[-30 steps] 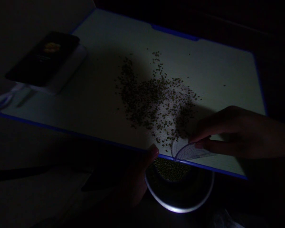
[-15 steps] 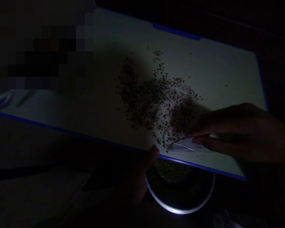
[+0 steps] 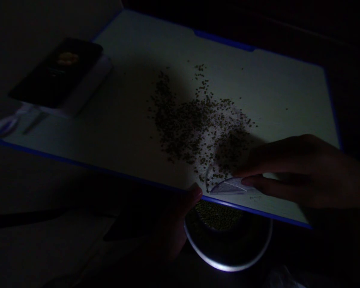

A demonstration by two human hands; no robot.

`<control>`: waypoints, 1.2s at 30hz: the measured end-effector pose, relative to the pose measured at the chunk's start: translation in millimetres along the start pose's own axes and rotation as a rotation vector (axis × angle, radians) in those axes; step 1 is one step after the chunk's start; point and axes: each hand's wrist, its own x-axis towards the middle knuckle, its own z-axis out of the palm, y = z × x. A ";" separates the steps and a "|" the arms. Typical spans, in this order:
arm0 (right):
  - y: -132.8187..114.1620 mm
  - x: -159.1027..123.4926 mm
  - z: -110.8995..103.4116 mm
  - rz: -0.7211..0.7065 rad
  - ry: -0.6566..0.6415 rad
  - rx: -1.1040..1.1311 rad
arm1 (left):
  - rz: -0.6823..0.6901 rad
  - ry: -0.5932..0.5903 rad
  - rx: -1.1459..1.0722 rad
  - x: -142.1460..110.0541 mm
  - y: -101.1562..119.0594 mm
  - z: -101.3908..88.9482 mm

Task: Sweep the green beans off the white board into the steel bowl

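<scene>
Small green beans [image 3: 180, 120], which look like mung beans, lie scattered over a pale board [image 3: 288, 88] with a blue rim. My right hand [image 3: 300, 172] pinches a piece of thin folded paper or card [image 3: 231, 186], its tip on the board close to the front rim, beside the nearest beans. My left hand [image 3: 180, 220] is at the front edge, thumb hooked over the blue rim; its fingers are hidden in the dark below. Just under that edge, to the right of my left hand, is a round metal bowl [image 3: 225, 266] with green beans in it.
A phone [image 3: 60, 72] with a lit picture lies on a pale box-shaped thing [image 3: 87, 92] on the board's left side. Near it is a looped white strap or cable [image 3: 6, 125]. Something clear and crinkled [image 3: 285, 276] shows at the bottom right. The surroundings are very dark.
My right hand and the paper have moved slightly toward the front rim and to the left. The blurred patch over the phone is gone. My left hand has barely moved.
</scene>
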 end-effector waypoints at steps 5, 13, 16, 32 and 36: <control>-1.2 1.3 4.3 -0.008 0.079 -0.054 | 0.049 -0.002 0.010 0.9 -0.1 4.4; -0.3 3.1 6.9 -0.119 0.134 -0.198 | 0.021 0.023 0.034 1.7 -1.5 0.4; -3.4 2.6 6.2 -0.106 0.157 -0.229 | 0.076 0.102 0.076 2.6 -2.6 -8.6; -65.4 -37.9 75.8 0.344 0.783 -0.285 | -0.028 0.063 0.018 -1.6 28.3 -32.3; -66.2 -49.6 129.1 0.357 0.820 -0.337 | -0.055 0.020 0.018 1.1 38.8 -41.3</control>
